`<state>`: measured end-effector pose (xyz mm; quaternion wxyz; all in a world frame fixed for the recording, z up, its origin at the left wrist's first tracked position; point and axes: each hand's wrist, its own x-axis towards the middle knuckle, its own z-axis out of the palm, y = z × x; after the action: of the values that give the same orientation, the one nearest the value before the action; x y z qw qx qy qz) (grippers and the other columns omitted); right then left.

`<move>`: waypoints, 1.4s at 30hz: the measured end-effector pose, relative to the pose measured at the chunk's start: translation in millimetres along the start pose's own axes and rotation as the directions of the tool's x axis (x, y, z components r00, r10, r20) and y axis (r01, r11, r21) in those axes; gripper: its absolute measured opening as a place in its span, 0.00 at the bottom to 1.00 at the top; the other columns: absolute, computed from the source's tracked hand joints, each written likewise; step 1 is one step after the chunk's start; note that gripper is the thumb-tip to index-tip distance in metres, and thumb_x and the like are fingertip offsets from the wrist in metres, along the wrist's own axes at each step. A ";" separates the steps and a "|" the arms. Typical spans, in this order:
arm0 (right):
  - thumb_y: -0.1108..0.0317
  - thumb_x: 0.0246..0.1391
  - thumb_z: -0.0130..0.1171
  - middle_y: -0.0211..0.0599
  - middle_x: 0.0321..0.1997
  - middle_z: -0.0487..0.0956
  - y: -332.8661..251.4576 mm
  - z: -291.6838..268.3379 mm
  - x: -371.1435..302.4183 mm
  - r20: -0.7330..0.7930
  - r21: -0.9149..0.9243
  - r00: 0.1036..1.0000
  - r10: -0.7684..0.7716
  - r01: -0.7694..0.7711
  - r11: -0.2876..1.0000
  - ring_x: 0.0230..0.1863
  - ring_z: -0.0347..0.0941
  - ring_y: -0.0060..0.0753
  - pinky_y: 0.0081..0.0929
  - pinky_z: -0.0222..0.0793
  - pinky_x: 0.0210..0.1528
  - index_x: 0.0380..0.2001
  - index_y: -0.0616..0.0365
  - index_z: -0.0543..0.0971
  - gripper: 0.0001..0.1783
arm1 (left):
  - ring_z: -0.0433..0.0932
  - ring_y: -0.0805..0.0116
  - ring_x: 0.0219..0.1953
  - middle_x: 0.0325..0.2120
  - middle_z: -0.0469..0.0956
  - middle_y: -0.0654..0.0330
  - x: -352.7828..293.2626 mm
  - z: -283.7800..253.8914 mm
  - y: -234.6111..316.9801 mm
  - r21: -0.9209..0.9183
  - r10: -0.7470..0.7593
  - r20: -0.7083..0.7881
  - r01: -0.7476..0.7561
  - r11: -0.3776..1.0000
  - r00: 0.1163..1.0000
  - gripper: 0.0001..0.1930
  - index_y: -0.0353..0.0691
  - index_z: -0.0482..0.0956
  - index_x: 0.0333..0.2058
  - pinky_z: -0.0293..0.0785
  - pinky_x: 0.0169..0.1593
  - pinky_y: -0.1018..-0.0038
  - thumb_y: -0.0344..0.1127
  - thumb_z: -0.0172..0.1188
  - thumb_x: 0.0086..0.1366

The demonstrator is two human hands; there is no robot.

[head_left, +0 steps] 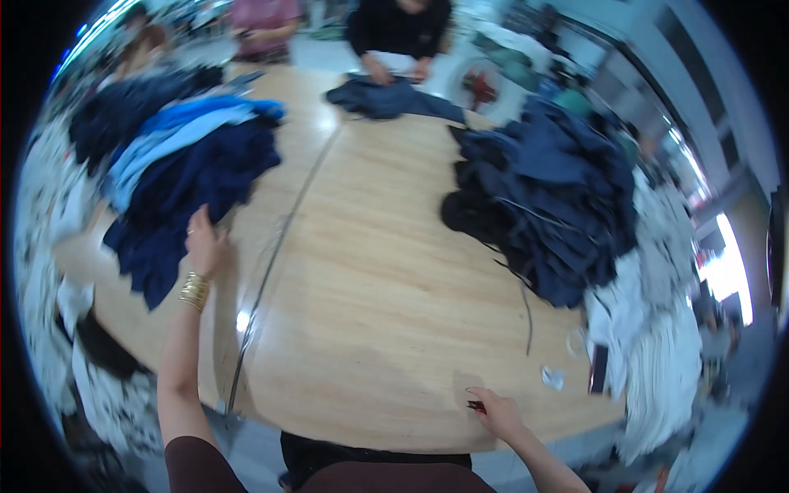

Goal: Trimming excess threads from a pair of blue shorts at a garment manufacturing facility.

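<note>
one right hand (499, 414) holds one dark object (475, 405).

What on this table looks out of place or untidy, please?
A small crumpled whitish scrap lies near the right edge of the table, like litter. A dark cord trails from the dark blue cloth pile across its top, looking untidy.

Bright light, glare on the table (370, 287), blur, bent edges.
</note>
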<state>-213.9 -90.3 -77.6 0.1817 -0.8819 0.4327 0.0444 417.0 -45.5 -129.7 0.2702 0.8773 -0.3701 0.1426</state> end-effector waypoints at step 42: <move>0.63 0.47 0.59 0.33 0.33 0.78 52.5 59.1 -57.9 -0.295 0.509 0.896 0.333 -0.148 0.848 0.34 0.76 0.40 0.31 0.73 0.34 0.37 0.50 0.71 0.13 | 0.74 0.54 0.38 0.32 0.74 0.54 20.5 32.6 690.1 -0.445 0.809 -0.291 -0.821 0.358 0.511 0.09 0.40 0.77 0.38 0.73 0.41 0.64 0.33 0.54 0.58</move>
<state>-286.1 -55.2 -133.8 0.2990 -0.7401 0.5654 -0.2077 -68.5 -476.4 107.3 0.3986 0.4638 -0.7752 0.1583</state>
